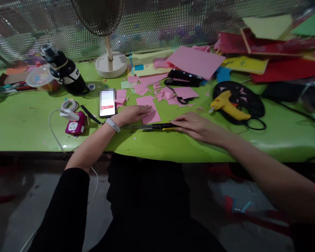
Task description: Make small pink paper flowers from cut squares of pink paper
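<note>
My left hand (pixel 140 112) lies flat on a pink paper sheet (pixel 151 113), its fingers stretched out over the upper part. Close to the table's front edge, my right hand (pixel 193 126) has its fingers closed on the right end of what looks like a utility knife (pixel 161 125). This tool has a dark handle and a metal blade pointing left, just below the paper. A thin yellow strip (pixel 169 129) shows along the handle near my fingertips. Pink paper scraps (pixel 165 93) lie beyond both hands, with dark scissor handles (pixel 183 101) partly under them.
On the left stand a phone (pixel 107 103), a purple plug adapter (pixel 76 124), a tape roll (pixel 69 105) and a black bottle (pixel 68 75). A fan (pixel 110 64) and black stapler (pixel 183 78) are behind. Right, a yellow glue gun (pixel 231 106) rests on a black round object (pixel 256 105).
</note>
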A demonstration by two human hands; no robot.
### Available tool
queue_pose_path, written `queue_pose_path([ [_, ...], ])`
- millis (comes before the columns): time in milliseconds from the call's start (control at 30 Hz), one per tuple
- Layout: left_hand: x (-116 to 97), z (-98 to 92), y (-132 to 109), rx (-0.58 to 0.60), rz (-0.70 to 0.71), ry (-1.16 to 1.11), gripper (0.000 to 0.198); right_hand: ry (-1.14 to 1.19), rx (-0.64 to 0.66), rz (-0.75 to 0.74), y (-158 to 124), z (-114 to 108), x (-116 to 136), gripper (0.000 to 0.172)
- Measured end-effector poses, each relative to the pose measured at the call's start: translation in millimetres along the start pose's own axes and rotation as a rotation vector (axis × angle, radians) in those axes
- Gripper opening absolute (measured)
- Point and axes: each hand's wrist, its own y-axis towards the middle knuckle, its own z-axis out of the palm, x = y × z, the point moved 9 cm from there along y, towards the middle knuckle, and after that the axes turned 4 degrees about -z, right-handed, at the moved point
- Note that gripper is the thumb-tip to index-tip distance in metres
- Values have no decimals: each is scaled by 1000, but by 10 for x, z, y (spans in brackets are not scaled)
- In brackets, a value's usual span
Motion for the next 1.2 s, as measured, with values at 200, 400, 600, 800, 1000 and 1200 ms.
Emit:
queue_pose_path([
  [200, 106, -221, -48, -231, -203, 119, 47, -136, -246, 253, 144, -308, -517, 40],
  [400, 144, -177, -52, -173, -288, 102, 41, -141, -185, 325, 653, 3, -874, 35],
  [600, 136, -151, -34, -126, -288, -23, 34, -138, -289, 325, 873, 0, -581, 35],
  [800, 146, -104, -28, -164, -244, -442, 31, 285, -121, 516, 833, 159, -406, 47],
  [1000, 145, -135, -59, -312, -232, -772, 46, 818, -276, 548, 758, 179, -516, 67],
  [1200, 208, -214, -100, -377, -309, -750, 55, 591, -369, 675, 604, -261, -1229, 53],
])
